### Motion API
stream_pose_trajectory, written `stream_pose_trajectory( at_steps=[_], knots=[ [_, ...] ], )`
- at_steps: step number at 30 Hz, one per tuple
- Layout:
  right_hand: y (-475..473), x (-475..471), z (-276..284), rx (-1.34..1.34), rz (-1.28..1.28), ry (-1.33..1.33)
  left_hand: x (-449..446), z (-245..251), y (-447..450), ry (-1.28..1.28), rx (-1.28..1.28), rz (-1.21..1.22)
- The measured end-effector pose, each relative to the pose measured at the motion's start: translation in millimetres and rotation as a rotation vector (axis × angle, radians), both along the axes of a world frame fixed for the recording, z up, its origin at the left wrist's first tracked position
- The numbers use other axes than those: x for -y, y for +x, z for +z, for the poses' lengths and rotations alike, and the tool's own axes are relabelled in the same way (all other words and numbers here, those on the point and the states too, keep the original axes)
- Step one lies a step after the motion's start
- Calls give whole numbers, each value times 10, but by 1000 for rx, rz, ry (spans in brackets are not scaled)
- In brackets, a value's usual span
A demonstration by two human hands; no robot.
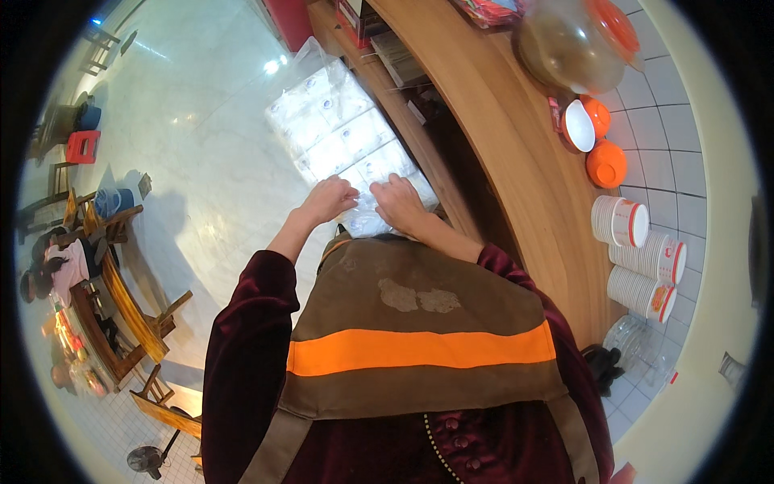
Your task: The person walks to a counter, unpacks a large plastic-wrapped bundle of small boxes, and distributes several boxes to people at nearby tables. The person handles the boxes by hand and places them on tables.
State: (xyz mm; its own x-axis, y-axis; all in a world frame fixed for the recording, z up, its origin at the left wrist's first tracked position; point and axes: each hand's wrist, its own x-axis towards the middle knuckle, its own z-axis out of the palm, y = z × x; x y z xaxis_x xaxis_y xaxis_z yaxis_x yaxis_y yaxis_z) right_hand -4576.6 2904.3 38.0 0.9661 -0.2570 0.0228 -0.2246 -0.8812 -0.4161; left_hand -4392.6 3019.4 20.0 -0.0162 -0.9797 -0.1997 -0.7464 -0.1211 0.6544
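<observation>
A large bundle of white packs (344,134), wrapped in clear plastic film (366,219), stands in front of me, apparently paper goods. Small round marks dot the packs. At the near end of the bundle, my left hand (329,199) pinches the film with curled fingers. My right hand (399,202) is a short gap to the right, its fingers also closed on the film. The exact fingertip grip is partly hidden on both. Below the hands, my brown apron (417,260) with an orange band touches or nearly touches the bundle's near end.
A curved wooden counter (484,109) runs along my right, with open shelves underneath. On it stand orange bowls (606,164), stacked paper tubs (620,221) and a large lidded container (571,48). Wooden benches (130,302), a red stool (83,147) and a seated person are at left.
</observation>
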Motion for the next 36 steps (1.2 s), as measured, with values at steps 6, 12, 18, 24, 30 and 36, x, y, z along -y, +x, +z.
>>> stream_pose_trajectory(
  at_steps=[6,12,18,24,30,36],
  knots=[
    [11,-34,-42,125,132,-18,133,-9,-66,-31,-146,94],
    [16,-63,-45,215,126,-8,256,35,-99,125,-263,232],
    [90,-67,-142,157,22,4,344,-111,-37,141,-362,266],
    [235,-56,-263,-3,-70,33,413,-207,-101,112,-270,349],
    [204,-53,-240,75,131,-43,449,-323,-123,115,-252,498],
    [-144,29,-110,41,396,-1,438,-405,-53,118,-466,643]
  ],
)
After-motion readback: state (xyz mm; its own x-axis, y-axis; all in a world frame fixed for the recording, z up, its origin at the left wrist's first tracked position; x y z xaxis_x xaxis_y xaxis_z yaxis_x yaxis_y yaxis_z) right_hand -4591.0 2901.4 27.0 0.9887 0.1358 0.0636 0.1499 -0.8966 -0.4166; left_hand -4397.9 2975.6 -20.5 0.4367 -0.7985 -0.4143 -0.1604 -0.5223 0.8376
